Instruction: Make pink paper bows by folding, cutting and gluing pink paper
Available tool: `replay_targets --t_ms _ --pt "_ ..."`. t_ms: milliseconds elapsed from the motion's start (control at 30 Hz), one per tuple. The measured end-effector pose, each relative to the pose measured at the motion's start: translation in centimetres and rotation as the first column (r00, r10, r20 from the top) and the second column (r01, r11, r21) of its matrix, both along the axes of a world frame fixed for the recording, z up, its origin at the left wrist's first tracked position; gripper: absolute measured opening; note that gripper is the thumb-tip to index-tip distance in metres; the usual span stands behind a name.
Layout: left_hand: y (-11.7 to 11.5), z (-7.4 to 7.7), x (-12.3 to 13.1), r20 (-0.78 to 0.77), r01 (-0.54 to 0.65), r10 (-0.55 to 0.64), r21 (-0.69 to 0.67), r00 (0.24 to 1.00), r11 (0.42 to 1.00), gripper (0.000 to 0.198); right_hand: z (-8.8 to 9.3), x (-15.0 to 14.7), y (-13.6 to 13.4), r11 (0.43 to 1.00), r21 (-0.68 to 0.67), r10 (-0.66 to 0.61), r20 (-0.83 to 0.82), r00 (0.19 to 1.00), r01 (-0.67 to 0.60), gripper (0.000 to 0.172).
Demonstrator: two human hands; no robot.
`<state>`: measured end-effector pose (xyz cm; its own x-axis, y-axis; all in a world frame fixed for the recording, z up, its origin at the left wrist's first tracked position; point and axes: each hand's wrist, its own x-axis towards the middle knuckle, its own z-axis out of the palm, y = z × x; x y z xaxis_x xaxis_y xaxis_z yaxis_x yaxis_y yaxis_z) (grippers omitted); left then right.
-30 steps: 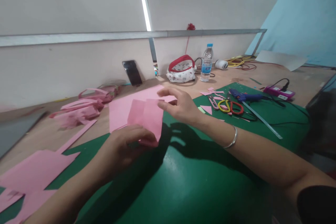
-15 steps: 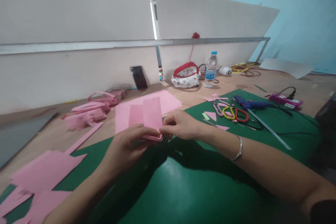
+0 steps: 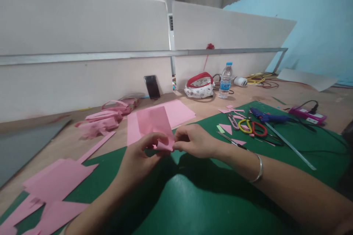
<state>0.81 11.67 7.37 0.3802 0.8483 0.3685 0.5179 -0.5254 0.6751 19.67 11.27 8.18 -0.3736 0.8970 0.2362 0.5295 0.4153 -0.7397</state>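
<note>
A piece of pink paper (image 3: 156, 121) is held up above the green cutting mat (image 3: 190, 198), its near edge curled over. My left hand (image 3: 145, 152) grips that edge, thumb on top and fingers beneath. At the paper's lower right corner, my right hand (image 3: 193, 140) pinches with thumb and forefinger; a silver bangle circles this wrist. Behind the held piece, larger pink sheets (image 3: 180, 113) lie flat. Cut pink pieces (image 3: 60, 180) overlap on the left side of the mat.
Right of my hands lie scissors (image 3: 252, 127), paper scraps (image 3: 226, 129), a blue glue gun (image 3: 268, 116) and a glue stick (image 3: 293, 148). Farther back stand a phone (image 3: 152, 87), a white pouch (image 3: 200, 85) and a water bottle (image 3: 225, 81). Pink paper shapes (image 3: 106, 117) sit at back left.
The near edge of the held paper now curls up under my left thumb, and the sheet's upper part has changed angle. The whole view has shifted slightly.
</note>
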Motion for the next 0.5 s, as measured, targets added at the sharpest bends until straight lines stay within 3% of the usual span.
replay_targets --t_ms 300,500 --pt "-0.43 -0.34 0.13 0.114 0.046 -0.036 -0.078 0.993 0.996 0.032 -0.26 0.03 0.24 0.984 -0.179 -0.017 -0.139 0.990 -0.008 0.012" --pt "-0.61 -0.65 0.07 0.197 -0.008 0.035 -0.134 0.980 0.991 0.049 -0.17 -0.32 0.02 0.963 -0.265 -0.110 -0.228 0.967 0.047 0.015"
